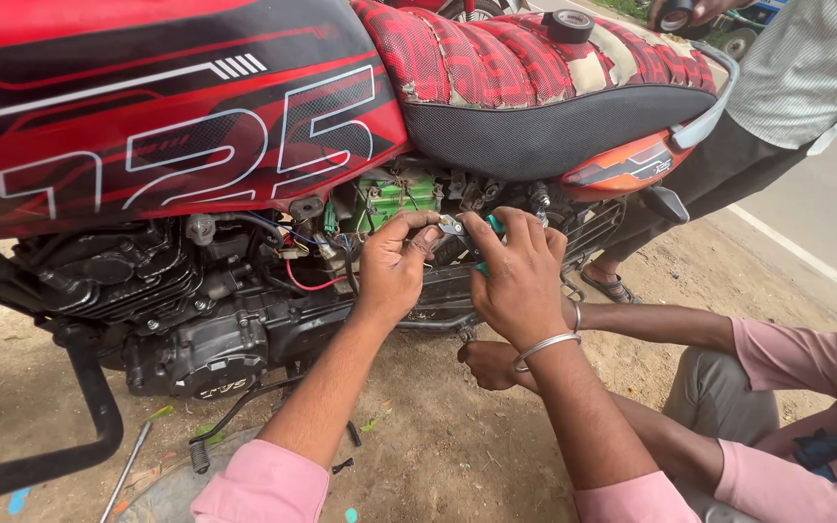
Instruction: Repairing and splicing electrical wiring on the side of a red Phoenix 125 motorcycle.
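from here i see my left hand point(391, 266) at the centre of the frame, its fingers point(417, 232) pinched on something small that i cannot make out, right against the nose of a small pair of pliers with green handles point(477, 235). my right hand point(520, 281), with a silver metal bangle point(544, 344) on the wrist, is clenched around those pliers, so both hands meet just below the open side bay of the red and black motorcycle point(176, 116), near the green boxy component point(394, 194) and a loose red wire point(310, 283) to the left of centre. a roll of black tape point(569, 26) lies on the red patterned seat point(515, 58) at the top of the frame, and another person's hand point(491, 363) rests low beneath mine, above the dirt ground point(438, 436). i judge the risk to be a slip: the pinched piece is tiny and could drop into the dirt or the engine, and the plier tips sit so close to my left fingertips that a hard squeeze could nip them or damage nearby wiring.
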